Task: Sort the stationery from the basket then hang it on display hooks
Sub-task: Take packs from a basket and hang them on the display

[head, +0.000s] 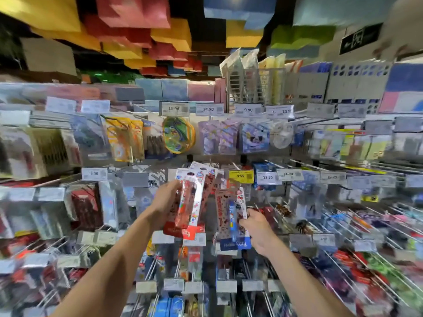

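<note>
Both forearms rose from the bottom edge, elbows cut off. The left hand (166, 201) gripped a fan of red pen packs (191, 197), its fingertips hidden behind the cards; how many packs it held could not be told. Their long axis stood nearly upright, tops leaning right. Just beside them, the right hand (257, 227) pinched the lower right edge of a blue pen pack (232, 216), upright, top tilted slightly left. Behind, display hooks (375, 216) blurred toward the edges; a yellow price tag (240, 176) read 9.99. Farthest up, coloured paper bags (132, 12) were smeared.
</note>
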A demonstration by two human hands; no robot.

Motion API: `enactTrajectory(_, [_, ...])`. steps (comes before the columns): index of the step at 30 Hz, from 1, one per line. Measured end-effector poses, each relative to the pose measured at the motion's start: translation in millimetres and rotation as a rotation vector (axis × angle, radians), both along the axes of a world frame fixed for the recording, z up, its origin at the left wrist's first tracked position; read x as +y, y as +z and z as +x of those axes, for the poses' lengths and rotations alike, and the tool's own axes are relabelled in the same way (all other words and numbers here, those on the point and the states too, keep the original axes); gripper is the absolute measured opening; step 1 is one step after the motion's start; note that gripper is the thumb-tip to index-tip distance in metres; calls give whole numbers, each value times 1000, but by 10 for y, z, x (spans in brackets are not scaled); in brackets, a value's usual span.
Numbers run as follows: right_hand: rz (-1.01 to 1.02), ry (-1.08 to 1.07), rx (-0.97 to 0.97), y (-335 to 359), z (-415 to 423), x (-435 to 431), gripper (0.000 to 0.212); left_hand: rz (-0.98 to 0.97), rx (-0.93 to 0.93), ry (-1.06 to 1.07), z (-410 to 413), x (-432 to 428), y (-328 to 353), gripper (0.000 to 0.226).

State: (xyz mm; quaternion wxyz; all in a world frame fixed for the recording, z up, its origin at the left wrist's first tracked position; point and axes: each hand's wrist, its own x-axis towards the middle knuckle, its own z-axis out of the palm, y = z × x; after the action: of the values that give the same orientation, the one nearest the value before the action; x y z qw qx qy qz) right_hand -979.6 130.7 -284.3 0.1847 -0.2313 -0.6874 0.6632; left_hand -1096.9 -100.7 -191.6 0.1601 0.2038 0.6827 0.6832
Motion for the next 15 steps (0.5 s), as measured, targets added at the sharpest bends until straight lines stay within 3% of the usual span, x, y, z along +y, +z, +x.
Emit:
enactTrajectory(3, [126, -18, -56, -11, -88, 19, 31, -25, 32, -89, -75, 80, 37, 34])
enactTrajectory(7, [114, -51, -24, 9, -248, 14, 35, 17, -5, -123, -186, 132, 123, 38])
enactTrajectory(11, [109, -57, -35, 53, -416, -48, 54, 81, -85, -153, -255, 94, 216, 43])
enactTrajectory(15, [73, -110, -69, 89, -497, -103, 41, 107, -134, -160, -333, 103, 248, 42])
